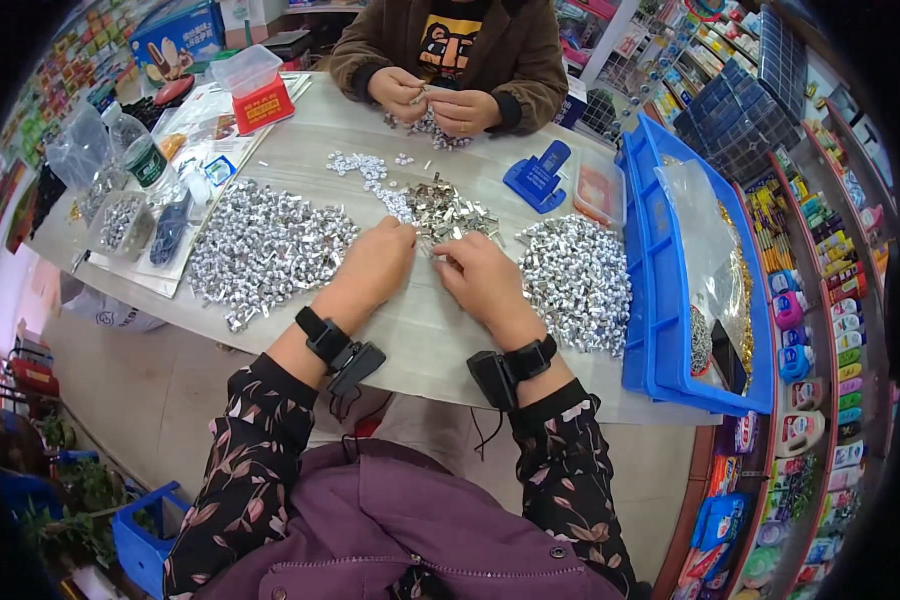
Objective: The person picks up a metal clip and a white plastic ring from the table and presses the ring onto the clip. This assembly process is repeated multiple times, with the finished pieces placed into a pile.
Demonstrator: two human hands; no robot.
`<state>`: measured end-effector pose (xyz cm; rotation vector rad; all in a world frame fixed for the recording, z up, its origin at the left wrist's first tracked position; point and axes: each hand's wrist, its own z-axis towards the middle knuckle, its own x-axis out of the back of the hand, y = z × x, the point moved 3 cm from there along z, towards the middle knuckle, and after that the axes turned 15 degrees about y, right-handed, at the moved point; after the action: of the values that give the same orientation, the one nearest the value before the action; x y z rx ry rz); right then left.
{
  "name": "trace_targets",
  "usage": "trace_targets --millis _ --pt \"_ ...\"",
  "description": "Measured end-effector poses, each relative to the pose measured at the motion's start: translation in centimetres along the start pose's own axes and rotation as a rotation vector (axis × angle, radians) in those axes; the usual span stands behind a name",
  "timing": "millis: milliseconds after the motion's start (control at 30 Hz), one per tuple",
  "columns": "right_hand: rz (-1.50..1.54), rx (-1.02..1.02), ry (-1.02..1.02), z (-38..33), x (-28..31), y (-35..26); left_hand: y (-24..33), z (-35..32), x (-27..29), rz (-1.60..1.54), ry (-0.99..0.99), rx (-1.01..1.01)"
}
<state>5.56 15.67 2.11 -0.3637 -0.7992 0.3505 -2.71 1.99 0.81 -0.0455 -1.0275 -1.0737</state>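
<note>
My left hand [380, 260] is closed, its fingertips at the near edge of a pile of small metal clips [450, 210] in the middle of the table. Beside it my right hand [478, 278] has thumb and fingers bent together just in front of the same pile. Whatever is between the fingers of either hand is too small to make out. Small white round pieces [365, 170] trail behind my left hand. A broad heap of white-and-silver small parts [265, 250] spreads left of my hands, and a similar heap [575, 280] lies to the right.
Across the table a person's hands [438, 105] hold something small above more white pieces. A blue crate [655, 300] stands at the right edge, near a blue tool [538, 178] and a clear box [600, 187]. A bottle [140, 150] and red box [263, 107] stand at left.
</note>
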Motion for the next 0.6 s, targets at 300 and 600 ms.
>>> trace_targets --millis 300,600 --pt "0.050 -0.021 -0.033 0.3 -0.2 -0.7 -0.6 -0.1 0.1 -0.013 0.111 0.040" --pt "0.183 -0.175 -0.166 0.5 -0.4 0.7 -1.1 -0.3 -0.1 -0.047 0.092 0.020"
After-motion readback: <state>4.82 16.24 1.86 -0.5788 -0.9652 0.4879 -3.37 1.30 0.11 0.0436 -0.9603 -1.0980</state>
